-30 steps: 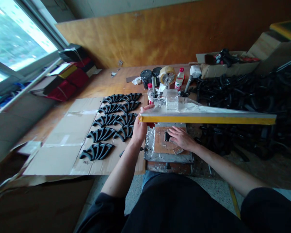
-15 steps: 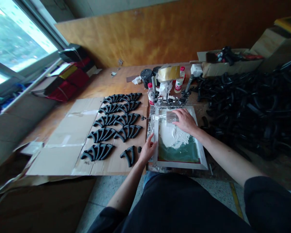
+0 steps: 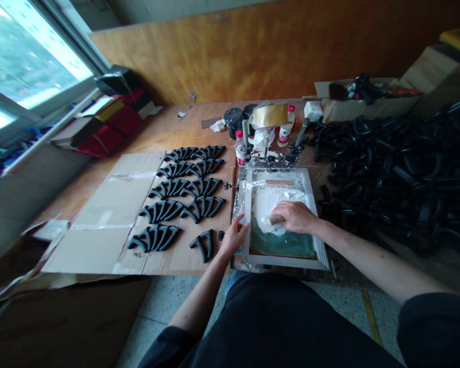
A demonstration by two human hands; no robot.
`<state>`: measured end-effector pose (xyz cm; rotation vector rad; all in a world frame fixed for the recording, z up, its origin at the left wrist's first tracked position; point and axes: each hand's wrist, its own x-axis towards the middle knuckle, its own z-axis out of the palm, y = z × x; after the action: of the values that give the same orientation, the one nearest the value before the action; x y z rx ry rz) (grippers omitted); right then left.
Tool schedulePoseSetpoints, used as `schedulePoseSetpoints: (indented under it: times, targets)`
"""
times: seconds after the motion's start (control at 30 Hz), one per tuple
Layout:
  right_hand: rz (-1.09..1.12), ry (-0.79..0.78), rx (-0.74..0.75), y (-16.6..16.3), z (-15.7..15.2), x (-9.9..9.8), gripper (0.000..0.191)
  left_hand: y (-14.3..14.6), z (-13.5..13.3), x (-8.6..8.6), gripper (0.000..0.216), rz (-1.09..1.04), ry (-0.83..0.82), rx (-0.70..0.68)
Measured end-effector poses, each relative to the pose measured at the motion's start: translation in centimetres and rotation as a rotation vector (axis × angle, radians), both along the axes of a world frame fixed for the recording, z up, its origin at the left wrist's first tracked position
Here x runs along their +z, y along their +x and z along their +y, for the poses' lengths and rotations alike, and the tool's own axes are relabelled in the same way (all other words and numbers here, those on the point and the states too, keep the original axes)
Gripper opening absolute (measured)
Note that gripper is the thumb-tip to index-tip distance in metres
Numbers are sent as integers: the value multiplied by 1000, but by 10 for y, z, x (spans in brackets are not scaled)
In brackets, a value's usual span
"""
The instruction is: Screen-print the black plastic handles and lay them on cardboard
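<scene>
A silver-framed printing screen (image 3: 317, 243) with green mesh lies before me, white paste (image 3: 266, 199) spread over its upper and middle part. My right hand (image 3: 297, 217) is closed on a squeegee (image 3: 276, 219) with a brownish handle, low over the paste; its blade is mostly hidden by the hand and paste. Against the frame's left edge rests my left hand (image 3: 234, 237), its fingers stretched out and apart. To its left, curved black handle-like parts (image 3: 203, 245) lie on flattened cardboard (image 3: 176, 263). A narrow brownish strip (image 3: 279, 182) shows near the screen's top.
Metal clamps (image 3: 268, 159) hold the frame's far end, with a tape-wrapped bundle (image 3: 270, 115) above. Bottles with red caps (image 3: 285, 133) and a black tub (image 3: 233, 121) stand behind. A big heap of black parts (image 3: 398, 168) covers the right side, near an open carton (image 3: 368, 107).
My right hand has moved from the screen's upper part toward me, down to the lower edge of the paste, with the squeegee in it. The left hand has stayed at the frame's left edge.
</scene>
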<state>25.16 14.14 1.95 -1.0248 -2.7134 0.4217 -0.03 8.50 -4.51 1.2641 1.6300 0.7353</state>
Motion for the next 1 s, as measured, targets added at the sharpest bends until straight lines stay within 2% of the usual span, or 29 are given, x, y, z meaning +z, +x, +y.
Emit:
schedulePoseSetpoints:
  times: [0.1,0.2,0.3,0.43,0.5,0.57,0.63,0.7,0.77,0.83,0.9,0.97,1.0]
  targets:
    - [109,131,-8,-2,-15,-17,32,0,0,1,56,-5,-6,-1]
    - [141,92,35,0,-24,-23,32,1,0,4,56,-9,-19,-1]
    - [125,20,-101,-7,-4,-8,23,0,1,11,58,-46,-33,-7]
    - [187,74,-347,-13,50,25,52,-4,2,36,70,-216,-47,-30]
    - [251,87,-459,5,75,38,56,-5,5,55,69,-317,-24,-2]
    - [359,103,-621,39,92,42,44,-2,11,77,65,-393,28,47]
    - [428,119,-795,76,97,35,33,4,22,99,65,-448,116,103]
    - [377,99,-866,99,87,17,33,12,37,122,62,-489,252,147]
    - [290,38,-819,98,66,-8,32,21,54,143,58,-532,372,147]
    - [207,-13,-676,76,39,-33,29,29,68,159,59,-581,414,115]
    - [97,-24,-531,45,17,-50,21,36,72,163,60,-623,420,133]
    - [-17,-41,-483,18,3,-55,14,42,63,150,61,-651,360,184]
    - [-40,-59,-519,8,-2,-53,11,46,53,139,61,-662,256,179]
